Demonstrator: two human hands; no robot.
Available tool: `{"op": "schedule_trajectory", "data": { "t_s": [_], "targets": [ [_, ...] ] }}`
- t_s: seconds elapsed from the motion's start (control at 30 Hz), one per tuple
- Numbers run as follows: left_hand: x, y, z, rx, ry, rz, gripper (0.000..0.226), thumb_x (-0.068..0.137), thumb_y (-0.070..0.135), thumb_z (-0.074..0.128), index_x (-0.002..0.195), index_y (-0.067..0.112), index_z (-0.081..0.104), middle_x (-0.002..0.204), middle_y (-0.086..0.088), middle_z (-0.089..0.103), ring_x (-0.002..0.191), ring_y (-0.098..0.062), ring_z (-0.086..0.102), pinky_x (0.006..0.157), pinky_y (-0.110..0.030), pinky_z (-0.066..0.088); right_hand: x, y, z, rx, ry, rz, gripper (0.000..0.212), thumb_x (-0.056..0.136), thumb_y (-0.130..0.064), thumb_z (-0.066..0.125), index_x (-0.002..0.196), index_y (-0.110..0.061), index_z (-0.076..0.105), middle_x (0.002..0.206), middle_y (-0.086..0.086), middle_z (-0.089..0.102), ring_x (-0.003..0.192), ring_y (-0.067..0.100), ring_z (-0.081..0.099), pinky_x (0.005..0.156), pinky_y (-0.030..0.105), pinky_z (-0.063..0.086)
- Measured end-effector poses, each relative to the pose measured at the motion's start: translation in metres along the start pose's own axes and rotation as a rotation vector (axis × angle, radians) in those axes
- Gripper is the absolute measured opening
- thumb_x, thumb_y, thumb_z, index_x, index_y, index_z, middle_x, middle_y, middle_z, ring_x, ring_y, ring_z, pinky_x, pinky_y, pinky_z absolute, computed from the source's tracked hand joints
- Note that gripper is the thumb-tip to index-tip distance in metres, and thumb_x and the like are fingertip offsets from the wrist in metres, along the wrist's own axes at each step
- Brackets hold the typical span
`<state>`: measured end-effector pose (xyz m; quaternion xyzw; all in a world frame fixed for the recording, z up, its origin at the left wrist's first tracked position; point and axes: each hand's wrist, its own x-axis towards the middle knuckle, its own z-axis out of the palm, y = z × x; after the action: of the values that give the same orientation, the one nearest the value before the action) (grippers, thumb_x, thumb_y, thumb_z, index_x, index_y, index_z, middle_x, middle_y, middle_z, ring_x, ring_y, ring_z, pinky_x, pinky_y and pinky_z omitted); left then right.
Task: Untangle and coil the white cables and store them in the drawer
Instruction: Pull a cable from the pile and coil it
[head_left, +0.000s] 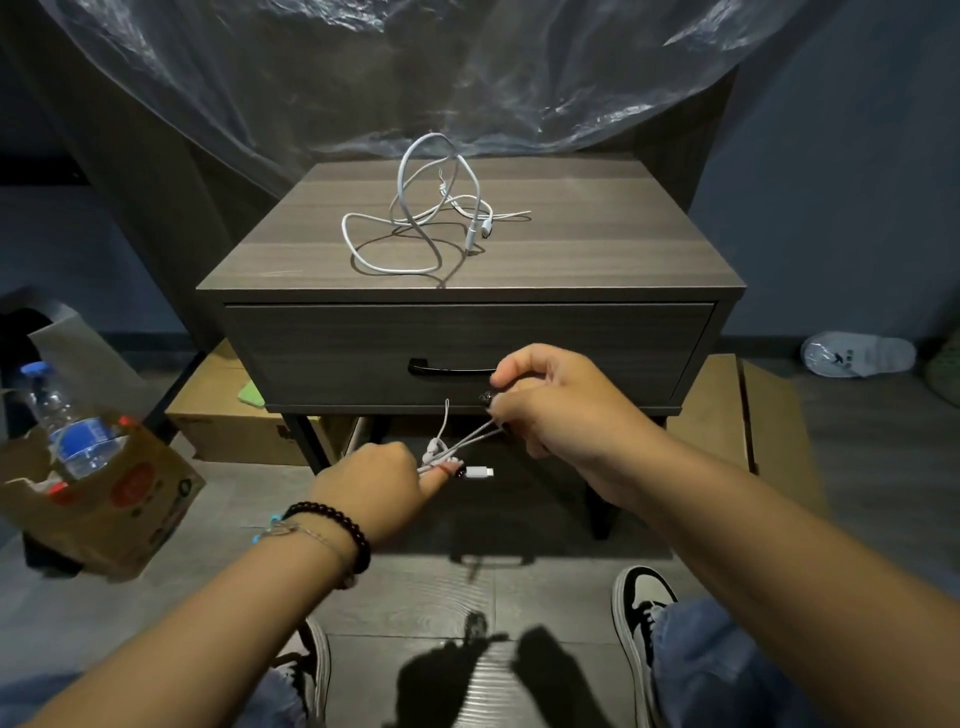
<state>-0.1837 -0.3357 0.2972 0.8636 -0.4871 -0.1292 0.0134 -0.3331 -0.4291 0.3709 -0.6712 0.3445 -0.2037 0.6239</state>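
While the left hand (371, 475) is pinching a cable (457, 441), plug pointing right, the right hand (550, 402) is gripping its strands, stretching diagonally up-right before the closed drawer (322, 353).

The drawer handle's (449, 368) right end sits behind the right hand (561, 402); the shut drawer (467, 353) hides its inside.

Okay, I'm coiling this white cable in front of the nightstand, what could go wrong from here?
1. The cable in your hands is stretched taut between the left hand and the right hand; pulling harder may tighten a knot or strain the connector.
2. The drawer is closed and both hands are busy, so the coil may spring loose when you reach for the handle.
3. The second cable on the nightstand top lies tangled.
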Motion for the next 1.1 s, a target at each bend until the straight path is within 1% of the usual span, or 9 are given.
{"op": "schedule_trajectory", "data": {
  "t_s": [0.17,0.27,0.37,0.5,0.63,0.73,0.83,0.97,1.1],
  "targets": [
    [-0.006,-0.003,-0.002,-0.206,0.050,-0.028,0.055,0.094,0.057,0.036,0.068,0.012,0.053,0.065,-0.004,0.054,0.062,-0.020,0.051,0.055,-0.029,0.038,-0.006,-0.001,-0.007,-0.300,-0.035,-0.237,0.013,0.087,-0.006,0.058,0.091,-0.018,0.055,0.052,-0.003,0.055,0.050,0.008,0.049,0.054,0.027,0.043],
    [-0.008,-0.003,-0.007,-0.437,0.016,-0.041,0.051,0.097,0.049,0.039,0.085,0.003,0.058,0.069,-0.005,0.053,0.060,-0.019,0.049,0.056,-0.029,0.038,-0.008,0.000,-0.015,-0.492,0.025,-0.393,0.012,0.089,-0.014,0.058,0.090,-0.024,0.052,0.058,-0.002,0.060,0.052,0.006,0.050,0.054,0.015,0.038],
    [-0.016,0.005,-0.016,-0.856,-0.148,-0.094,0.038,0.100,0.038,0.038,0.094,0.002,0.049,0.072,-0.006,0.045,0.055,-0.016,0.042,0.050,-0.026,0.039,-0.007,0.001,-0.021,-0.578,0.081,-0.516,0.010,0.090,-0.016,0.059,0.093,-0.022,0.052,0.059,-0.003,0.058,0.053,0.008,0.050,0.052,0.017,0.036],
    [-0.025,0.012,-0.038,-1.581,-0.437,-0.161,0.024,0.099,0.019,0.038,0.076,0.015,0.042,0.065,-0.005,0.043,0.046,-0.010,0.039,0.046,-0.021,0.036,-0.007,0.001,-0.029,-0.659,0.090,-0.676,0.012,0.089,-0.020,0.061,0.095,-0.024,0.051,0.065,-0.007,0.058,0.055,0.013,0.052,0.054,0.034,0.045],
    [-0.027,0.004,-0.058,-1.877,-0.535,-0.076,0.011,0.081,0.020,0.055,0.077,0.013,0.047,0.072,-0.007,0.048,0.054,-0.011,0.043,0.051,-0.024,0.043,-0.010,0.000,-0.032,-0.690,0.048,-0.805,0.012,0.089,-0.023,0.059,0.100,-0.023,0.052,0.075,-0.011,0.060,0.063,0.013,0.057,0.056,0.037,0.049],
    [-0.032,-0.001,-0.065,-2.006,-0.634,0.083,0.044,0.061,0.015,0.085,0.091,0.005,0.054,0.082,-0.013,0.058,0.063,-0.016,0.057,0.059,-0.031,0.053,-0.010,-0.003,-0.039,-0.694,0.053,-0.860,0.010,0.090,-0.022,0.058,0.099,-0.020,0.054,0.081,-0.009,0.060,0.069,0.012,0.059,0.060,0.037,0.050],
    [-0.037,0.003,-0.070,-2.066,-0.538,0.129,0.041,0.064,0.017,0.082,0.095,0.004,0.060,0.084,-0.013,0.062,0.067,-0.018,0.063,0.060,-0.031,0.054,-0.009,-0.005,-0.048,-0.747,0.080,-0.931,0.013,0.089,-0.022,0.054,0.101,-0.017,0.058,0.089,-0.004,0.059,0.077,0.012,0.057,0.065,0.038,0.051],
    [-0.043,0.014,-0.077,-2.043,-0.292,0.085,0.020,0.083,0.023,0.047,0.094,0.010,0.059,0.081,-0.005,0.064,0.071,-0.014,0.066,0.061,-0.027,0.053,-0.008,-0.001,-0.049,-0.909,0.056,-1.063,0.020,0.088,-0.007,0.054,0.105,-0.007,0.063,0.098,0.003,0.061,0.088,0.021,0.055,0.072,0.039,0.049],
    [-0.048,0.017,-0.078,-1.990,-0.191,0.040,0.023,0.079,0.020,0.049,0.096,0.017,0.063,0.083,-0.002,0.065,0.073,-0.012,0.064,0.063,-0.027,0.052,-0.008,0.005,-0.041,-0.956,0.028,-1.114,0.022,0.088,-0.003,0.054,0.107,-0.004,0.065,0.099,0.007,0.063,0.087,0.026,0.057,0.070,0.042,0.049]
  ]
}}
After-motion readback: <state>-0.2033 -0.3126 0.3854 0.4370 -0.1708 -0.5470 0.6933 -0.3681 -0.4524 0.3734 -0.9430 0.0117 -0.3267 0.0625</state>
